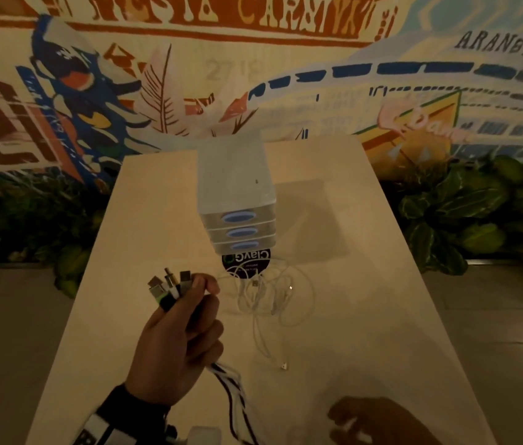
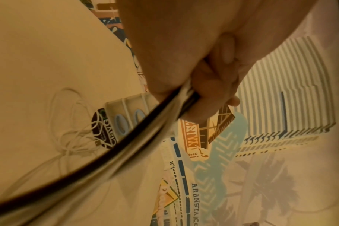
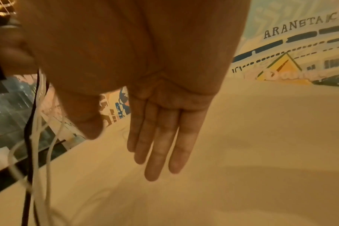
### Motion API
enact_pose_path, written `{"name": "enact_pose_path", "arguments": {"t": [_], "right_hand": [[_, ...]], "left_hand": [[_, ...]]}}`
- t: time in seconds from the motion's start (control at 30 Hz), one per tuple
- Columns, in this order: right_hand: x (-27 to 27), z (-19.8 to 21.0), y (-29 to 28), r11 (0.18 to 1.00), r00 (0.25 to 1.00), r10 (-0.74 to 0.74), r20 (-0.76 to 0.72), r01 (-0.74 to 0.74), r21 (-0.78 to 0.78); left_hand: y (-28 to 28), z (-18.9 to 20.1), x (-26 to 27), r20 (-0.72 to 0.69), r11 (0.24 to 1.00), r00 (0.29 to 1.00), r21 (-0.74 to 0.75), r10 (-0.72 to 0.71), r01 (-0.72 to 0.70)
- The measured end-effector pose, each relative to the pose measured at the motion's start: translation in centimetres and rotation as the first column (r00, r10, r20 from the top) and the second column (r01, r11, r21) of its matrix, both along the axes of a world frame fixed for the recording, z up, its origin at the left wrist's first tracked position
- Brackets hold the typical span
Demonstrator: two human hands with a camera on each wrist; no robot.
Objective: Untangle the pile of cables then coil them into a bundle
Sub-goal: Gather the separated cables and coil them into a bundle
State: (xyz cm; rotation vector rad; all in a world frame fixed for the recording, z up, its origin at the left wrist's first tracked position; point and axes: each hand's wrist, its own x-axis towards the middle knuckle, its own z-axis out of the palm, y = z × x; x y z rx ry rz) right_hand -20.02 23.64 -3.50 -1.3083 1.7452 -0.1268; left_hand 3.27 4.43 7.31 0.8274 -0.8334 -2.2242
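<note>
Table (image 1: 366, 316) holds tangled white cables (image 1: 270, 293); left hand (image 1: 176, 345) grips others.

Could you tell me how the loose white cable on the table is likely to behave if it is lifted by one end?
The white cable looks thin and lies in loose overlapping loops, so it will probably hang floppy. Loops may snag each other.

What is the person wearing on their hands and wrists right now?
Both hands are bare, with no gloves or rings visible. The left hand has a dark band at the wrist carrying a black-and-white block, probably the wrist camera mount. The right hand shows only partly in the head view; its fingers are bare and its wrist is out of frame.
</note>
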Motion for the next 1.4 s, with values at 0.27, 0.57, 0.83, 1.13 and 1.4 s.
{"name": "enact_pose_path", "arguments": {"t": [0.27, 0.57, 0.83, 1.13, 1.4], "right_hand": [[5.0, -2.4, -9.3, 0.936, 0.963, 0.1, 0.251, -0.005, -0.351], [6.9, -4.9, -17.2, 0.896, 0.917, -0.357, 0.179, 0.391, -0.209], [6.1, -3.8, -19.1, 0.85, 0.852, -0.523, 0.016, 0.522, -0.07], [6.7, -5.5, -21.4, 0.829, 0.846, -0.532, -0.022, 0.516, -0.215], [4.8, -5.0, -22.0, 0.867, 0.867, -0.494, 0.067, 0.497, -0.038]], "left_hand": [[0.5, -3.9, 0.0, 0.156, 0.996, 0.985, 0.026, 0.075, -0.08], [-3.4, -9.6, 1.4, 0.28, 0.995, 0.958, 0.05, 0.065, -0.082], [-5.9, -13.7, 2.6, 0.458, 0.991, 0.881, 0.108, -0.119, 0.077], [-7.7, -16.9, 0.8, 0.693, 0.97, 0.698, 0.007, -0.18, 0.243], [-7.9, -16.9, -0.4, 0.773, 0.871, 0.61, -0.167, -0.174, 0.461]]}}
